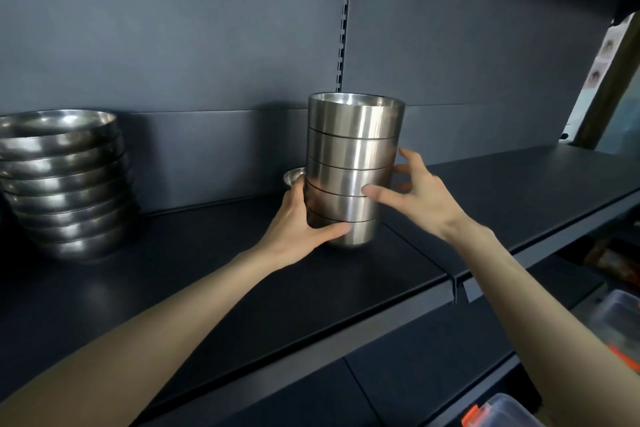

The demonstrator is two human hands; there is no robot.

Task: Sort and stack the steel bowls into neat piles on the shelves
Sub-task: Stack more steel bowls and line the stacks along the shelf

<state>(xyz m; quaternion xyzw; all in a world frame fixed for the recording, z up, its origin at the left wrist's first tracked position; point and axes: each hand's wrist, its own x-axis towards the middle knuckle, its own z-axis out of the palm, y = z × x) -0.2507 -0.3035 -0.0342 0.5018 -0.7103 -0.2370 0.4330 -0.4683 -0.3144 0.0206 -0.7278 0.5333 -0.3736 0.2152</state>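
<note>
A tall stack of several straight-sided steel bowls (353, 156) stands upright on the dark shelf (242, 288) at the centre. My left hand (301, 225) grips the stack's lower left side, thumb across the bottom bowls. My right hand (415, 198) touches the stack's right side with spread, bent fingers, thumb on the front. Just behind my left hand the rim of another small steel bowl (293, 177) peeks out. At the far left stands a pile of several wider, rounded steel bowls (65, 184).
The dark back panel with a slotted upright (344, 28) rises behind the shelf. The shelf's front edge runs diagonally towards the right. Below at the right are plastic containers with orange parts (620, 322) on a lower level.
</note>
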